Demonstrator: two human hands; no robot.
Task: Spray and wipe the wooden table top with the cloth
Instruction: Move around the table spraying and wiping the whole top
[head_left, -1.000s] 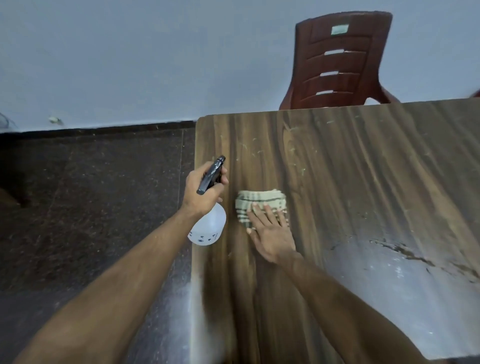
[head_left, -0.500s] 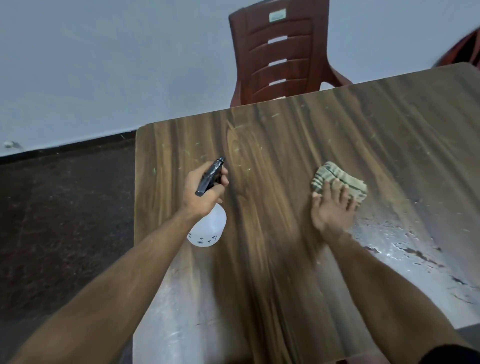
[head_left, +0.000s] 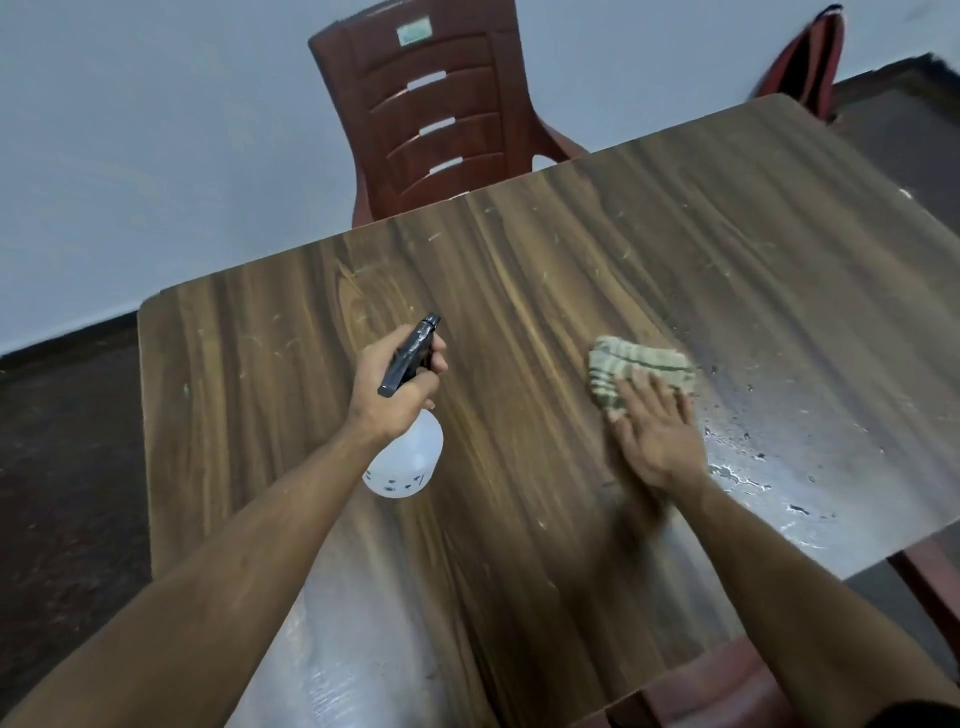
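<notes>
While the left hand (head_left: 396, 387) is closed around the neck of a spray bottle (head_left: 405, 457), with a finger curled at the trigger, the right hand (head_left: 655, 434) lies flat and spread on the cloth (head_left: 631, 365), fingers extended and pressing down rather than gripping. The bottle is held above the surface (head_left: 519, 291), left of centre; its black spray head (head_left: 410, 355) points toward the far side, and its rounded white translucent body hangs below the fist with small dark printed marks near its base. The cloth sits right of centre on the surface, well apart from the bottle. It is folded into a thick pad, pale beige-green with darker stripes running across it, and only its far and left parts show beyond the fingertips. The surface is a dark wood-grain top with long streaks, dotted with pale flecks and scratches toward the far edge. To the right of the cloth and along the near right side it shines wet, with droplets and small puddles; another glossy patch lies near the left forearm. Beyond the far edge stands a reddish-brown plastic chair (head_left: 431, 109) with a slotted back, against a pale wall (head_left: 156, 130). A dark floor (head_left: 62, 441) shows at left.
</notes>
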